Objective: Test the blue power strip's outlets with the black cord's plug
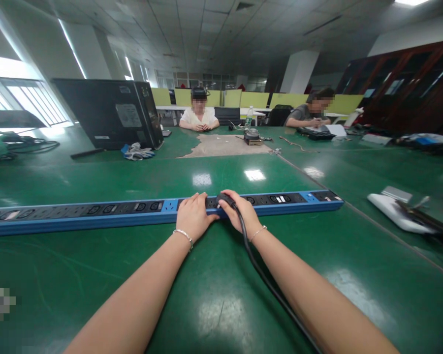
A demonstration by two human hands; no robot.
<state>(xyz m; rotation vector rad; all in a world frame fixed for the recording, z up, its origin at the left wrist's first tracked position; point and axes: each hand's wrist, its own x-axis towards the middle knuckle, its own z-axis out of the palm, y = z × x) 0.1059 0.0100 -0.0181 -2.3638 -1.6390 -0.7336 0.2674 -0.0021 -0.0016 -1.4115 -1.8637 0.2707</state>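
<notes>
A long blue power strip [96, 223] with a black socket face lies across the green table, reaching from the left edge to right of centre. Over its middle, my left hand [194, 215] grips the strip's body, fingers across the top and thumb along the near side. Just right of it, my right hand [239, 209] is closed around a black power plug [226, 197] at the socket face. Whether the plug's pins sit inside a socket is hidden. From the plug a black cable [260, 270] runs down between my forearms toward the bottom edge.
A black computer case [114, 113] stands at the back left, with gloves [137, 151] beside it. Two people sit across the table. A brown sheet [221, 146] lies at the back, near a bottle [249, 117]. A white device [398, 214] lies at the right.
</notes>
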